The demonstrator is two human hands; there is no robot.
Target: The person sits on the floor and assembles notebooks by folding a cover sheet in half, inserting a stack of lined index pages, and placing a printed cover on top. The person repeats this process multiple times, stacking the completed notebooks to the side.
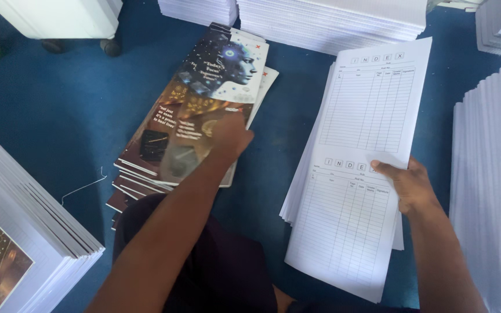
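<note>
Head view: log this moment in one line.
left hand flat on covers | right hand grips index sheet | both stacks on blue floor

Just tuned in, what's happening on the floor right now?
A person sits on a blue floor among stacks of white paper. The left hand rests on a pile of printed covers, and the right hand holds the top ruled index sheet of another pile by its edge. More paper stacks stand all round.
</note>
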